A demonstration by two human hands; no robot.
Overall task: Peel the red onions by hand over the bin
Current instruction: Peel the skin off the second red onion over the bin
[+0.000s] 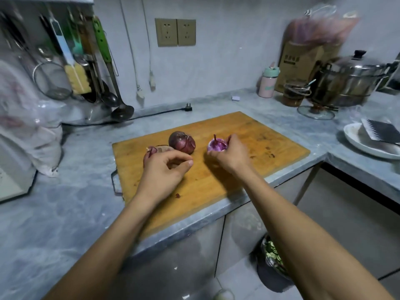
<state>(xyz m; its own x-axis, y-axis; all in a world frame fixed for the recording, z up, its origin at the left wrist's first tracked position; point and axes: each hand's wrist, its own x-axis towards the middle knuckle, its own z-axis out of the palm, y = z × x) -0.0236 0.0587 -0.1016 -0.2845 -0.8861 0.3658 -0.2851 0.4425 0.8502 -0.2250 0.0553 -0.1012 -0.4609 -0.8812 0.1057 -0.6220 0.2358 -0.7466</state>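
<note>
Both forearms fill the near edge, reaching out over the counter (pixel 65 191) w/ the hands at the far end on the cutting board (pixel 249 135).

Right hand (pixel 230 153): fingers curled round a peeled onion (pixel 216 144), pale purple, glossy, stem tip poking up. It sits at board level, probably being set down or steadied there, since the peeled ones need somewhere clean to wait.

Left hand (pixel 164 167): fingers curled down over an unpeeled onion (pixel 158 150) at the board's left side, thumb and forefinger crooked near each other on the near side. Whether it really grips or just rests on it, can't tell; most of that onion is hidden under the hand. Looks like the pick-up for the next one.

Between the two hands, a bit further back, a third onion (pixel 182 142) lies loose on the board, dark skin on, untouched, just beside the left one.

Bin (pixel 271 258) is down on the floor below the counter edge, under the right forearm, already holding green scraps (partly hidden by the arm). So no peeling is going on right now; hands are well apart from it. Judging by this: one done, two to go, approx a third through.

Right of the board, a plate (pixel 355 139) w/ a cleaver (pixel 381 132) on it.
</note>
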